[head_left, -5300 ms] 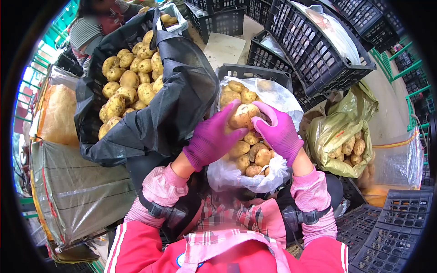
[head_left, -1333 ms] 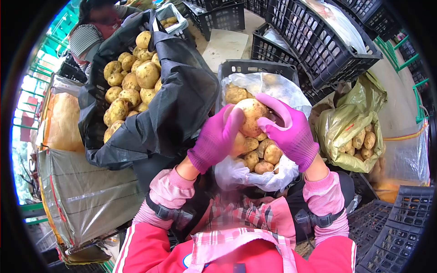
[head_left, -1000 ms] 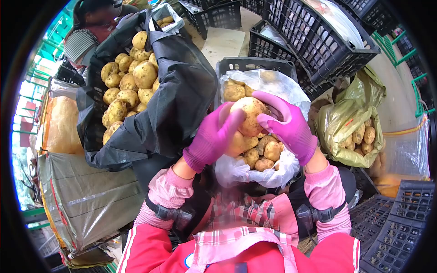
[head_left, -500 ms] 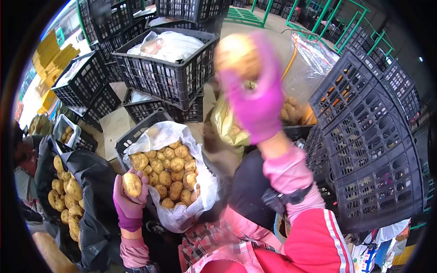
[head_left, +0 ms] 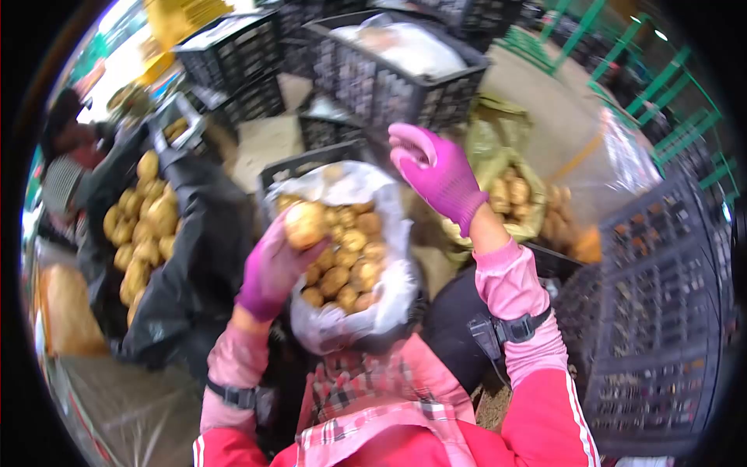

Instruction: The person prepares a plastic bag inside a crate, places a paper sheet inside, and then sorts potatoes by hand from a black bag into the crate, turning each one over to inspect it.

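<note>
My left hand (head_left: 268,268), in a purple glove, is closed on a single potato (head_left: 305,225) at the near left side of a lined crate. White plastic lines this black crate (head_left: 299,162), and several loose potatoes (head_left: 342,261) lie in it. Above and to the right of the crate, my gloved right hand (head_left: 442,171) is raised with its fingers apart from the thumb; no potato shows in it. Closest to that hand stands a yellowish bag (head_left: 486,124) with potatoes inside.
To the left, dark cloth (head_left: 206,233) surrounds a heap of potatoes (head_left: 148,226). Black crates (head_left: 397,74) are stacked at the back. A tall crate (head_left: 661,311) stands tilted at the right. Another person (head_left: 70,171) is at the far left.
The potato in my right hand is gone from it, and that hand is lower. My left hand has moved right with its potato, over the crate's edge. The view has turned left.
</note>
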Motion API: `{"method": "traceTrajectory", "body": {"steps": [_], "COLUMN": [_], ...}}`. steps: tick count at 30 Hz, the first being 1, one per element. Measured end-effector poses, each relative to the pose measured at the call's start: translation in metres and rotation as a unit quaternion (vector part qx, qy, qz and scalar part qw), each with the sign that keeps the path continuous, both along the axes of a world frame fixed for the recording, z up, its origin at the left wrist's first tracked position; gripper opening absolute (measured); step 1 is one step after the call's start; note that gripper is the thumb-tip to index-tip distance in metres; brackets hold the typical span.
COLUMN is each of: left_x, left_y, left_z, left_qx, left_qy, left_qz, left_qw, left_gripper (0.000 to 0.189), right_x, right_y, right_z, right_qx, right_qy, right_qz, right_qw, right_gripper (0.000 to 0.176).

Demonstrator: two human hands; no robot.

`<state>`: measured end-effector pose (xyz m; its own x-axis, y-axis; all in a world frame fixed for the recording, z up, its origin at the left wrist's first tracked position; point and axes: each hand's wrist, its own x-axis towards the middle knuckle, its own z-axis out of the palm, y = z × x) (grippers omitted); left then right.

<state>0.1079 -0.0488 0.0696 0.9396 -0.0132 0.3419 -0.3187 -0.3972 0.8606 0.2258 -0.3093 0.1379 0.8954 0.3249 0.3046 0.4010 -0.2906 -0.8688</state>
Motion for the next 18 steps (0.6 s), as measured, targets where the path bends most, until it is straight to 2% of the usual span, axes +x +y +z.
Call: {"method": "traceTrajectory", "body": {"steps": [1,2,3,4,5,6,9,10,14,17,18], "left_x": [0.004,0.001,-0.002,-0.004,-0.010,-0.013,-0.009,-0.006,0.000,-0.001,0.000], "left_y": [0.001,-0.001,-0.002,-0.004,-0.004,0.003,0.010,0.011,-0.004,0.007,0.006], "left_z": [-0.003,-0.002,-0.002,-0.001,0.010,0.007,-0.002,-0.006,-0.004,0.008,0.011], "left_qx": [-0.021,-0.151,-0.293,-0.418,-0.490,-0.461,-0.386,-0.365,-0.205,-0.326,-0.366], "left_qy": [0.034,0.077,0.118,0.155,0.172,0.183,0.190,0.181,0.048,0.163,0.167], "left_qz": [0.006,-0.037,-0.070,-0.087,-0.106,-0.082,-0.026,-0.008,0.074,0.058,0.053], "left_qw": [0.999,0.985,0.946,0.891,0.848,0.865,0.903,0.913,0.975,0.929,0.914], "left_gripper": [0.054,0.052,0.051,0.051,0.052,0.052,0.053,0.053,0.053,0.042,0.041], "right_x": [-0.008,-0.016,-0.022,-0.029,-0.038,-0.052,-0.050,-0.047,-0.049,-0.054,-0.054], "right_y": [0.027,0.044,0.058,0.072,0.082,0.090,0.099,0.101,0.104,0.100,0.099], "right_z": [-0.018,-0.030,-0.048,-0.063,-0.074,-0.061,-0.056,-0.057,-0.054,-0.053,-0.051], "right_qx": [-0.017,-0.047,0.020,0.031,0.043,0.021,0.023,0.006,-0.033,-0.028,-0.024], "right_qy": [0.053,0.094,0.167,0.158,0.148,0.078,0.148,0.132,0.094,0.120,0.104], "right_qz": [0.042,0.090,0.155,0.196,0.229,0.212,0.204,0.193,0.169,0.181,0.186], "right_qw": [0.998,0.990,0.974,0.967,0.961,0.974,0.967,0.972,0.981,0.976,0.977], "right_gripper": [0.055,0.065,0.077,0.081,0.085,0.087,0.088,0.086,0.079,0.078,0.078]}}
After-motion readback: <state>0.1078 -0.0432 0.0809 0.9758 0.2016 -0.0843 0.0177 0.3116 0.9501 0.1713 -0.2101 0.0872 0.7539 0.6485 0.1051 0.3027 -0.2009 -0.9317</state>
